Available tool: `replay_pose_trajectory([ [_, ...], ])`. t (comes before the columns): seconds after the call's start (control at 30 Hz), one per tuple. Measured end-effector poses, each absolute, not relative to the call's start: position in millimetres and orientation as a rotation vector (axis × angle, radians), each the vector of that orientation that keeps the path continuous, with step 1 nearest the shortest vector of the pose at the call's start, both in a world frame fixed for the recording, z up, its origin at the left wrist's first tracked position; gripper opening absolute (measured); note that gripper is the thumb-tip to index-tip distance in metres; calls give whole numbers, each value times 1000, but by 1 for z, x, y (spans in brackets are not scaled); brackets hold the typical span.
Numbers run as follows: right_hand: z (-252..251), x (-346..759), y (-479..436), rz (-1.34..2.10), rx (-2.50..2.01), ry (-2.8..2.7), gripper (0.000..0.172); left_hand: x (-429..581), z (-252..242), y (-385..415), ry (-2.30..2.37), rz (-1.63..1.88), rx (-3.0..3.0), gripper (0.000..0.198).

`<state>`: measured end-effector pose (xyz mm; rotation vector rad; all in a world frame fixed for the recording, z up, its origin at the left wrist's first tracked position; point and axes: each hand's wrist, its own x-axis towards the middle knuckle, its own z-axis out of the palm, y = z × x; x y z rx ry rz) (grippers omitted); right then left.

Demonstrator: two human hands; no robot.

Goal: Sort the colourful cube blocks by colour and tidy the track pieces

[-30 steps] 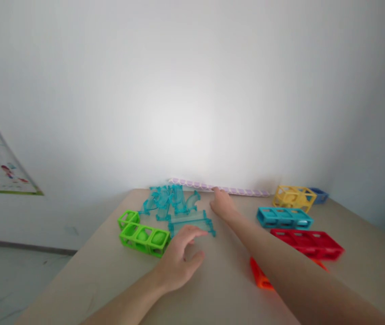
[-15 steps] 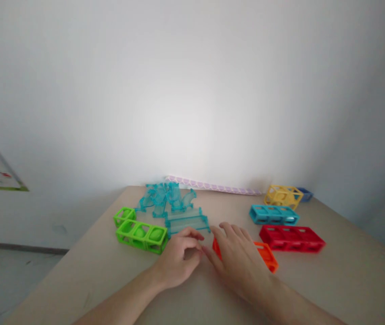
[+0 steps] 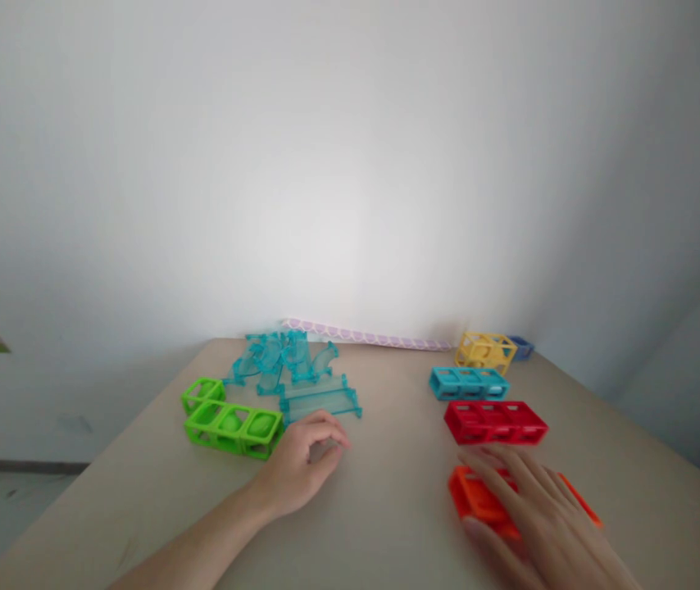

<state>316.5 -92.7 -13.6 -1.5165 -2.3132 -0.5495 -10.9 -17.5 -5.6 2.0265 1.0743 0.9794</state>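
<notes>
My left hand (image 3: 302, 460) rests on the table, loosely curled, with a gap between thumb and fingers and nothing held. Just beyond its knuckles lie translucent teal track pieces (image 3: 320, 401), and a row of green open-frame cubes (image 3: 236, 428) is close by on its left. At the lower right, my right hand (image 3: 538, 512) spans a row of orange open-frame cubes (image 3: 476, 496), fingers along the far side and thumb at the near left. That hand is blurred and covers much of the orange row. A row of red open-frame cubes (image 3: 496, 422) lies just beyond it.
A teal frame row (image 3: 469, 383), a yellow frame block (image 3: 485, 352) and a blue piece (image 3: 520, 347) sit at the back right. More translucent teal pieces (image 3: 276, 356) are piled at the back left. A purple-patterned strip (image 3: 365, 335) runs along the wall (image 3: 338, 164).
My right hand has moved right and nearer to me, together with the orange row. My left hand is now apart from it, still curled. The view has turned slightly right.
</notes>
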Motion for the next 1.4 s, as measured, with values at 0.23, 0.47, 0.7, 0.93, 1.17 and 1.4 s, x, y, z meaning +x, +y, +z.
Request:
replay_pose_trajectory([
  [0.23, 5, 351, -55, -347, -1673, -2216, 52, -11, -6, -17, 1082, 978, 2020, 20],
  [0.47, 7, 351, 26, -270, -1942, -2365, 51, -12, -5, -16, 1103, 981, 2002, 20],
  [0.7, -7, 352, 25, -305, -2063, -2262, 59, -12, -6, -15, 1110, 975, 1992, 20],
  [0.93, -14, 380, 15, -296, -2090, -2226, 62, -12, -8, -15, 1102, 979, 1986, 20],
  [1.17, -18, 404, 17, -286, -2022, -2258, 57, -12, -8, -15, 1115, 963, 1988, 20],
  [1.4, -14, 420, -20, -553, -1809, -2202, 45, -12, -8, -15, 1103, 964, 1990, 20],
])
